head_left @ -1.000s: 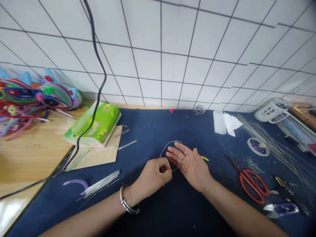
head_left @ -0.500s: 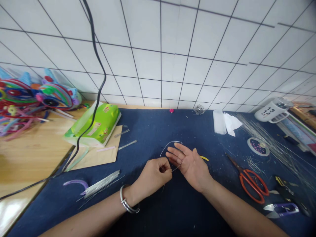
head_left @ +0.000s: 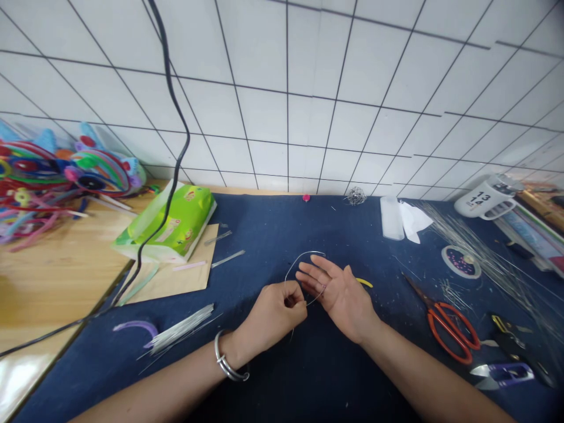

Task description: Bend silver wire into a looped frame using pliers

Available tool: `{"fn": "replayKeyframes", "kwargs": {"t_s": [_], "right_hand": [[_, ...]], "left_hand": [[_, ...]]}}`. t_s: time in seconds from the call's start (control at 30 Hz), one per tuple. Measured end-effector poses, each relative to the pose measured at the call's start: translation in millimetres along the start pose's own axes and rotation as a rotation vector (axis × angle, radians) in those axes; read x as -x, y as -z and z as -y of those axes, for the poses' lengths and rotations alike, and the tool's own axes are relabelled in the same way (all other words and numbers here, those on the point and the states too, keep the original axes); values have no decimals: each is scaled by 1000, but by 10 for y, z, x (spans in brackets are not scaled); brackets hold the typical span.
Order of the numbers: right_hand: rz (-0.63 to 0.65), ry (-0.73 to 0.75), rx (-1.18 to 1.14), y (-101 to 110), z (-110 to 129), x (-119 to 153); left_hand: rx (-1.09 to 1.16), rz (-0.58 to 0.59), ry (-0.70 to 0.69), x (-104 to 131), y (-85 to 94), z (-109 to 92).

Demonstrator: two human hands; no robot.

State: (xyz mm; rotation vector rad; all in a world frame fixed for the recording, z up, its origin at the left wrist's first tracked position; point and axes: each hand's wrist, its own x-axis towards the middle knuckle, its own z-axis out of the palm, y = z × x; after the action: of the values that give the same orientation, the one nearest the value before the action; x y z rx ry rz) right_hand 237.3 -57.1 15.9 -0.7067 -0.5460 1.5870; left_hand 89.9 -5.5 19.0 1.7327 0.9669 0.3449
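A thin wire, bent into a rough loop, sits between my hands over the dark blue cloth. My left hand pinches it with thumb and forefinger, and a short end hangs below the fist. My right hand is palm up beside the loop, its fingers stretched out. The wire's lower part crosses the right fingers, where a small pinkish bead seems to sit; whether it is threaded on the wire I cannot tell. A yellow curved piece lies just behind my right hand.
To the right lie red-handled scissors, purple thread snips, a dish of beads, loose long wires and a white mug. Leftward are a wire bundle, a purple curved strip, a green tissue pack and a black cable.
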Motion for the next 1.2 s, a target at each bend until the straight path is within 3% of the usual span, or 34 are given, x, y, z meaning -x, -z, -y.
{"fn": "replayKeyframes", "kwargs": {"t_s": [0.4,1.2], "right_hand": [[64,26,56,11,-17,20],[62,51,121,2,-37,32]], "left_hand": [[-12,-16,25,20,-16,8],[47,-30,64,32,-49,3]]}}
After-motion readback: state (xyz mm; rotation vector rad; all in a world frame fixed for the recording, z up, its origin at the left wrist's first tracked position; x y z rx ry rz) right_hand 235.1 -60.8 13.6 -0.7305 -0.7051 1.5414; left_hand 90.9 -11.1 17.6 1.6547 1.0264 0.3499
